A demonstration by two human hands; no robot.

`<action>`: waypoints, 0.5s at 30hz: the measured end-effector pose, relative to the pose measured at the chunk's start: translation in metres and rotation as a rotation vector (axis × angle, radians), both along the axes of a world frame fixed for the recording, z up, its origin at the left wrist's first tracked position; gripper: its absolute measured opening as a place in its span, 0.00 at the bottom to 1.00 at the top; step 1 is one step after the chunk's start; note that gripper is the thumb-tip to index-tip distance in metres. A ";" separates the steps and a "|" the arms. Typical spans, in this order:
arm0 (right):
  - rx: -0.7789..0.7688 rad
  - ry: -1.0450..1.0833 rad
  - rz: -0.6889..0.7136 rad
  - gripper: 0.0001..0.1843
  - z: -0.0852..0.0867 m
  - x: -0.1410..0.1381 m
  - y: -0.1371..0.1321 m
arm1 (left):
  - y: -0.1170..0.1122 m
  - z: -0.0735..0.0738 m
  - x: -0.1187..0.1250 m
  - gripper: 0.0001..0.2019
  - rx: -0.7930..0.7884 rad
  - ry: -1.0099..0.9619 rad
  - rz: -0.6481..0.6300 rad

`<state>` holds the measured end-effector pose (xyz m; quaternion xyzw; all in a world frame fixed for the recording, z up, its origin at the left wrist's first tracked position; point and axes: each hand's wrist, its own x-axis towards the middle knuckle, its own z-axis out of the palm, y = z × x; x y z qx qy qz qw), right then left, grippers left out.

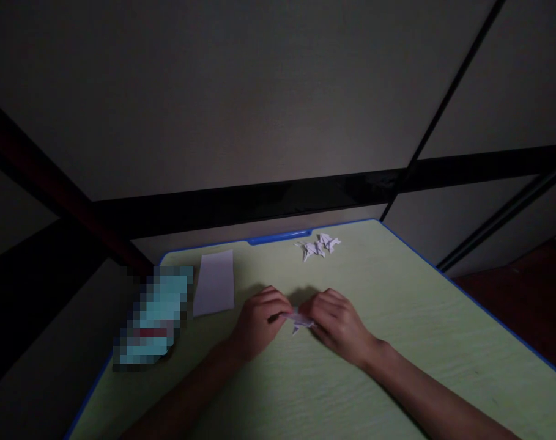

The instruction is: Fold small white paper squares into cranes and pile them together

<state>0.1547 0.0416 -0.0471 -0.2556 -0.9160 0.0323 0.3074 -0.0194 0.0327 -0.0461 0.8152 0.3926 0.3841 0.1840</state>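
A small piece of folded white paper [298,318] is pinched between my two hands, just above the middle of the table. My left hand [265,319] closes on its left end with thumb and fingers together. On the other end, my right hand [336,322] is closed too, its fingers curled over the paper. One pointed flap sticks out below, toward me. The fingers hide much of the paper, so its full shape cannot be made out.
Several small folded paper figures [318,247] lie in a cluster near the table's far edge. To the left rest a stack of white paper [214,282] and a blurred-out teal object [161,315]. The light green table [424,318] has a blue rim and stands against cabinet panels [241,98].
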 end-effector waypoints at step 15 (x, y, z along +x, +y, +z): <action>-0.090 -0.403 0.153 0.14 0.017 0.014 0.000 | -0.007 -0.004 -0.012 0.12 0.157 0.456 -0.113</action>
